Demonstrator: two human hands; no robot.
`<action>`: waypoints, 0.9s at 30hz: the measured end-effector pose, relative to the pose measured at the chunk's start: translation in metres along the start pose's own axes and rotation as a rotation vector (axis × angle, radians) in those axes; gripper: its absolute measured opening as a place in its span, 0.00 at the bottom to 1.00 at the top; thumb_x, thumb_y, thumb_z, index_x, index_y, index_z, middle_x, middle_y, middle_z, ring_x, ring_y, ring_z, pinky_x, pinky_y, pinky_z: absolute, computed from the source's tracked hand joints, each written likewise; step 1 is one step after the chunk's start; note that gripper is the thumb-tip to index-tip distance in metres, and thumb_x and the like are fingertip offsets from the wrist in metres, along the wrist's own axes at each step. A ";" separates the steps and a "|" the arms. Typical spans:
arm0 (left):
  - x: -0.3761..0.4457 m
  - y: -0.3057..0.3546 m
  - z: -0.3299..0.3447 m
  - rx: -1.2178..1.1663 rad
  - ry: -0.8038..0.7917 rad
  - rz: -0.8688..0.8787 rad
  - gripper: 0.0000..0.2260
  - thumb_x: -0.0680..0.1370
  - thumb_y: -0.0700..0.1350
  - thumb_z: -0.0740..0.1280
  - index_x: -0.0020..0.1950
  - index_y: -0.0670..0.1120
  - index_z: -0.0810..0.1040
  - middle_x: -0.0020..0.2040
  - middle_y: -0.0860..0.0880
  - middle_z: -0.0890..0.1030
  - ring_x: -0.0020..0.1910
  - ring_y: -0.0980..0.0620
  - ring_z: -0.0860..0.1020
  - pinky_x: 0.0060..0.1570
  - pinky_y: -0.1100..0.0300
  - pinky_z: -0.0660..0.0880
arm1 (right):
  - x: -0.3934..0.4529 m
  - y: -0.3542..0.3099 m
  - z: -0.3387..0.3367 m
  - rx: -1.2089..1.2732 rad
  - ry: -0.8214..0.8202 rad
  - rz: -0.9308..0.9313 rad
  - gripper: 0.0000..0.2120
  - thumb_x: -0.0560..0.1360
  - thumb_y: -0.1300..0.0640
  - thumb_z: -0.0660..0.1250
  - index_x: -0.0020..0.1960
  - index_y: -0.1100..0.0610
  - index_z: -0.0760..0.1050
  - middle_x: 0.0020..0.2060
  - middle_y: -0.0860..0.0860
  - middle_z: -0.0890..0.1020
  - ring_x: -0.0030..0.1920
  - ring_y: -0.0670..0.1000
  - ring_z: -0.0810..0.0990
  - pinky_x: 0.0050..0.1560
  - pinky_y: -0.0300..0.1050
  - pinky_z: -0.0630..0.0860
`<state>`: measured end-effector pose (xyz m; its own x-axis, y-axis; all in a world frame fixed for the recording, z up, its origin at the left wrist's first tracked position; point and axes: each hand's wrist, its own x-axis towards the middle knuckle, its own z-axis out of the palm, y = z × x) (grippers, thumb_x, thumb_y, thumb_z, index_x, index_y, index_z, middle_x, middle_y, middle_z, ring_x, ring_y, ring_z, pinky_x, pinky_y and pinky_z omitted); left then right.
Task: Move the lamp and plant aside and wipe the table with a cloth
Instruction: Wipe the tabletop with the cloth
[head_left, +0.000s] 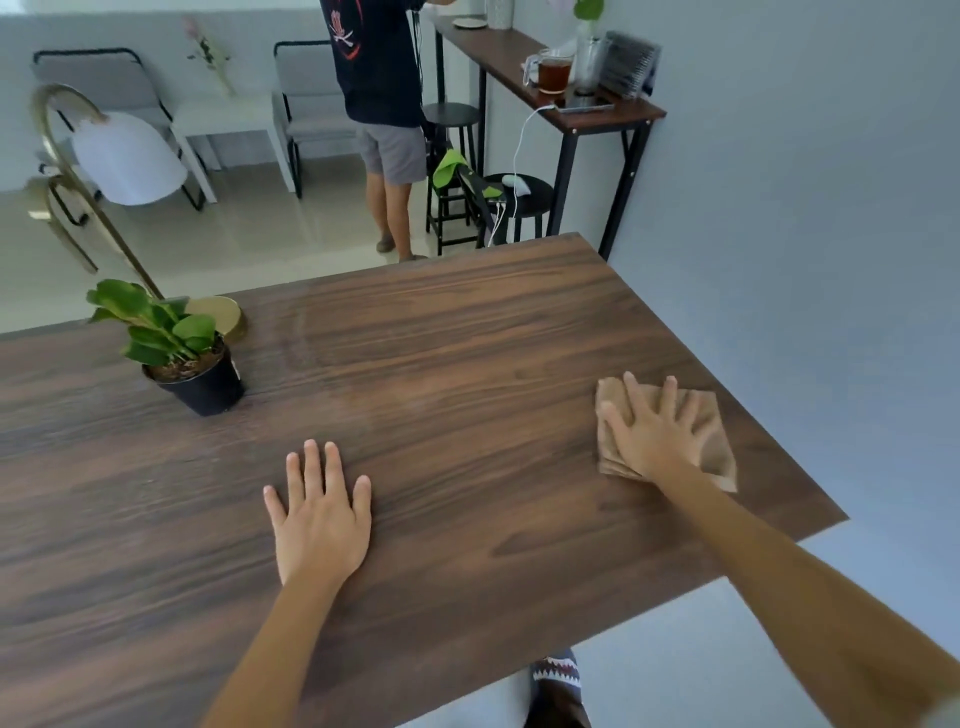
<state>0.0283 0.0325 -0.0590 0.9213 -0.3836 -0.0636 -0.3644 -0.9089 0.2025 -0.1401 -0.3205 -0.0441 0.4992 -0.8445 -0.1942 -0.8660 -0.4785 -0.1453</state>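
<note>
Two bare forearms are seen reaching forward from the bottom edge over a dark wood-grain table (441, 374). The left hand (321, 519) is laid flat on the tabletop, palm down and fingers spread, with nothing grasped. The right hand (655, 432) is pressed flat, fingers spread, on a folded tan cloth (714, 447), which lies on the table near its right edge, close to the blue-grey wall.

At the far left of the table a small plant (166, 332) in a black pot is placed, tilted slightly. Just behind it, and touching or nearly touching it, the round gold base of the lamp (221, 314) is set at the table's far edge; its curved gold stem rises to the left and a white shade is hung from it. The wide middle of the tabletop between plant and cloth is occupied only by the left hand.

Beyond the table, a person (384, 104) in a dark shirt and grey shorts is seen standing at a narrow high table (613, 117) along the wall, on which a glass mug of brown liquid is placed. Black stools (519, 197) are grouped beneath it, and grey chairs are lined against the far wall.
</note>
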 end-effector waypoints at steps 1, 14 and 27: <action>0.000 0.000 0.000 -0.001 -0.002 0.003 0.29 0.80 0.59 0.43 0.78 0.47 0.46 0.79 0.47 0.46 0.78 0.47 0.43 0.74 0.42 0.44 | -0.001 -0.025 0.003 0.025 -0.021 -0.002 0.34 0.73 0.28 0.38 0.77 0.36 0.41 0.80 0.58 0.44 0.77 0.67 0.41 0.71 0.74 0.41; -0.003 -0.004 0.002 0.010 0.008 0.040 0.28 0.80 0.59 0.43 0.78 0.47 0.48 0.79 0.47 0.48 0.78 0.46 0.44 0.74 0.42 0.45 | -0.093 0.103 0.023 -0.197 0.035 -0.260 0.34 0.71 0.27 0.39 0.76 0.32 0.38 0.80 0.48 0.48 0.79 0.58 0.43 0.72 0.70 0.49; -0.004 -0.007 0.005 0.055 0.013 0.010 0.28 0.80 0.58 0.46 0.78 0.48 0.48 0.79 0.48 0.48 0.78 0.47 0.45 0.74 0.43 0.47 | -0.081 0.040 0.010 -0.107 0.010 -0.497 0.35 0.71 0.23 0.43 0.76 0.31 0.46 0.80 0.53 0.52 0.78 0.65 0.49 0.71 0.75 0.48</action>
<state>0.0264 0.0397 -0.0655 0.9192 -0.3908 -0.0486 -0.3802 -0.9128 0.1493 -0.2150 -0.2683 -0.0436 0.8517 -0.5108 -0.1172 -0.5226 -0.8444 -0.1175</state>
